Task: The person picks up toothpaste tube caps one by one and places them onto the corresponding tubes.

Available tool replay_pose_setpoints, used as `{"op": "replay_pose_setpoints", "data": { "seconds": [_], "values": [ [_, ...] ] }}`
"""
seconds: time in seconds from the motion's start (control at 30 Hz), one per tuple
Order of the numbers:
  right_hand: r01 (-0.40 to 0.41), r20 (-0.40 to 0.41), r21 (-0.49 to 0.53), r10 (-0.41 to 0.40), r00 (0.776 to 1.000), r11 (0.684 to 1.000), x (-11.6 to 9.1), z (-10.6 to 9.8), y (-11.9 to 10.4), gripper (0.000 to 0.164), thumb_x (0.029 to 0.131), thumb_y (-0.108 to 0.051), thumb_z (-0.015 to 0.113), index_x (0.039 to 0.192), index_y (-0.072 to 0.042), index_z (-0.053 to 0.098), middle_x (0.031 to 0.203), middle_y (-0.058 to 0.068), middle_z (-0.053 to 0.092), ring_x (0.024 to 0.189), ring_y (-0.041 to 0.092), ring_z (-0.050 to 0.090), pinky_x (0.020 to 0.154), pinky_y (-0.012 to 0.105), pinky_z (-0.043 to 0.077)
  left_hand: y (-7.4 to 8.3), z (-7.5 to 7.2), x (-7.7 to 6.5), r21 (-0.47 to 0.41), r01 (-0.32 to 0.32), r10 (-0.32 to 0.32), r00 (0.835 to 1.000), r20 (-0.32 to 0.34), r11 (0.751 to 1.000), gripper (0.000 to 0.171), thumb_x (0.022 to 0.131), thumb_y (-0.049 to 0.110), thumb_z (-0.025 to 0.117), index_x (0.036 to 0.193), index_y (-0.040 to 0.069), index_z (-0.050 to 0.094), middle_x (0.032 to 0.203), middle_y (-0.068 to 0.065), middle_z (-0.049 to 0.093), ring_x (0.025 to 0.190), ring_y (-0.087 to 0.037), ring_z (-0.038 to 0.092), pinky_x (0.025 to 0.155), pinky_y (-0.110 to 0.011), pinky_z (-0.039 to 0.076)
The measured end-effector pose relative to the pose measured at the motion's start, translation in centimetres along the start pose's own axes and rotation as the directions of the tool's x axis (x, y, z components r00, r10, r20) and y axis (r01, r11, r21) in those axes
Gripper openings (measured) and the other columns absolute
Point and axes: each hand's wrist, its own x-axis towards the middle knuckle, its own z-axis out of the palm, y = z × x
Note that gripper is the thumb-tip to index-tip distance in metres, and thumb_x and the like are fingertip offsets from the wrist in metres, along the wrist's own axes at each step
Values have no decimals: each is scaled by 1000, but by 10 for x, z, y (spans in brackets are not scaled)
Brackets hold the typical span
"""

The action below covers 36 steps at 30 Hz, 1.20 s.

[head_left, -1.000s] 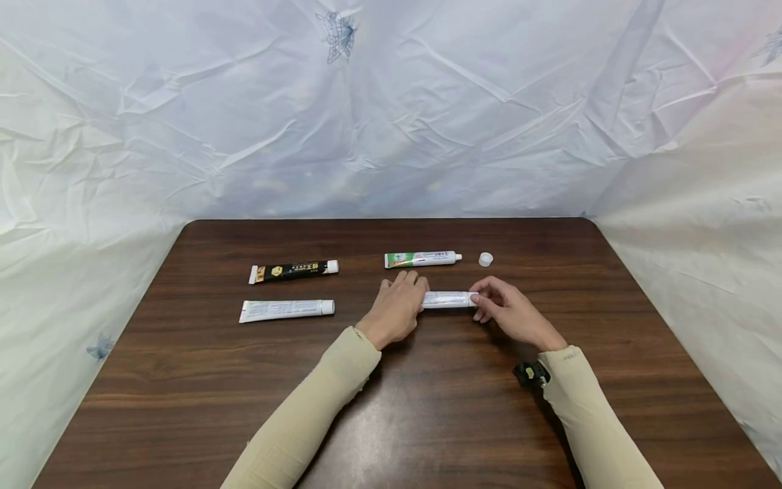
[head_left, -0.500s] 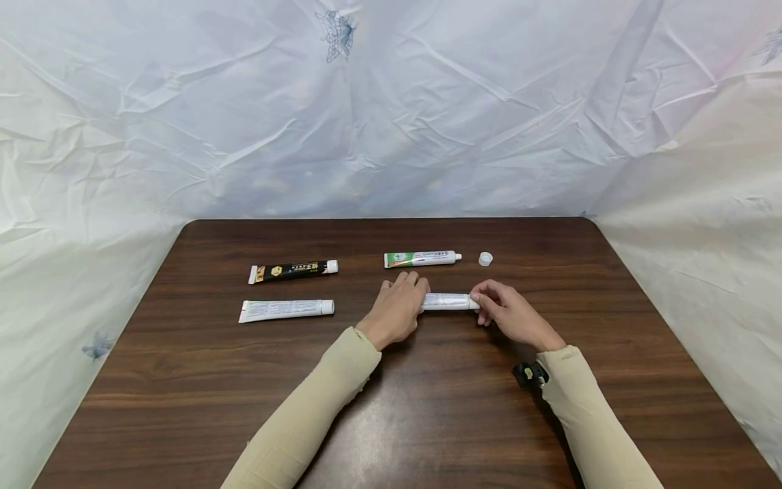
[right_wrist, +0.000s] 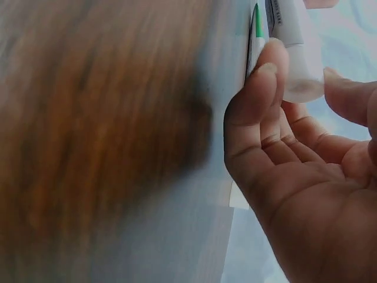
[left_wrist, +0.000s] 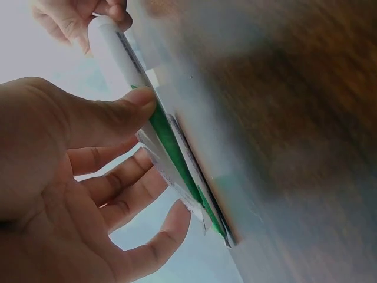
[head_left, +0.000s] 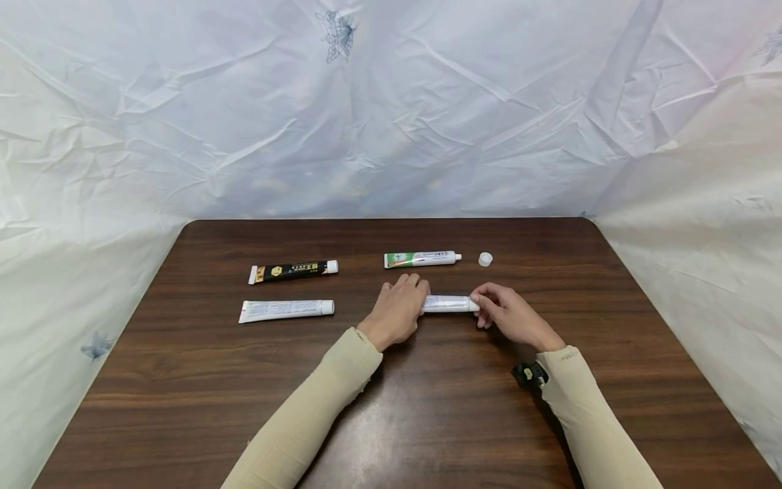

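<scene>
In the head view a white toothpaste tube [head_left: 447,303] lies between my two hands. My left hand [head_left: 398,309] holds its tail end. In the left wrist view the thumb [left_wrist: 138,106] presses on the tube's green-striped side, with the fingers [left_wrist: 123,194] behind it. At the other end, my right hand [head_left: 510,314] has thumb and index finger curled about the white cap [right_wrist: 305,88]. Close behind lies a green-and-white toothpaste tube [head_left: 421,259], its nozzle bare. A loose white cap [head_left: 485,259] sits to the right of that nozzle.
Two capped tubes lie at the left: a black toothpaste tube [head_left: 293,271] and, nearer me, a white tube [head_left: 286,310]. The brown wooden table [head_left: 391,435] is bordered at the back and sides by pale hanging cloth [head_left: 391,122].
The cap end of the tube and my right hand have shifted slightly toward me. The print showing on the tube differs a little. My left hand stays nearly still.
</scene>
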Motion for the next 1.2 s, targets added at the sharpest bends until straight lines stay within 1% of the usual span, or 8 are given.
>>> {"op": "replay_pose_setpoints", "data": {
  "seconds": [0.2,0.33,0.5,0.63,0.8,0.97,1.07,1.2],
  "values": [
    [21,4,12,-21,1000,1000,0,-2,0,24,108,-20,52,124,-3,59,98,17,68,81,23,71,72,33,60,0,-2,0,15,14,-15,1000,13,1000,18,101,16,65,118,14,62,115,-3,60,112,-22,56,87,-44,50],
    [17,11,14,-18,1000,1000,0,-3,0,26,107,-18,54,129,-3,56,98,18,69,83,24,71,74,34,60,-1,-2,-1,41,22,-23,999,24,999,19,101,18,65,119,14,61,116,-3,60,113,-23,56,85,-44,50],
    [13,35,-2,-13,999,1000,0,-4,2,28,108,-20,54,130,-2,57,98,15,68,85,23,70,75,33,60,-2,2,1,57,22,-24,999,34,998,15,99,14,67,113,14,62,115,-4,60,114,-23,56,86,-44,52],
    [16,44,-13,-15,999,1000,-1,-4,3,28,108,-21,54,129,-3,58,100,15,68,87,23,70,76,33,59,-2,4,2,41,37,-39,998,49,998,17,98,14,69,113,13,61,117,-5,60,117,-23,56,88,-45,53],
    [11,46,-11,-11,999,1000,-1,-3,2,26,108,-20,54,128,-5,58,102,16,68,88,23,70,76,33,60,-2,3,1,15,72,-73,995,70,997,22,98,18,69,118,14,62,121,-5,60,120,-25,56,92,-44,53],
    [17,23,-27,-16,1000,999,-2,-4,1,24,107,-18,54,127,-5,59,102,14,67,88,22,69,75,33,59,-3,-1,1,-12,63,-62,994,87,998,29,99,21,69,125,14,61,125,-6,60,121,-26,55,95,-44,53],
    [16,3,-43,-15,1000,999,-2,-4,0,25,107,-19,54,127,-5,60,102,13,67,88,22,69,75,33,59,-5,-2,2,-41,59,-55,995,82,997,33,99,25,70,128,13,61,128,-7,60,124,-27,54,97,-45,52],
    [10,-30,-66,-12,999,998,-2,-5,-2,26,107,-20,55,128,-5,60,104,13,68,90,22,69,76,34,59,-9,-6,4,-84,63,-59,997,48,994,33,101,31,66,128,12,61,131,-10,59,128,-29,52,99,-48,52]
  ]
}}
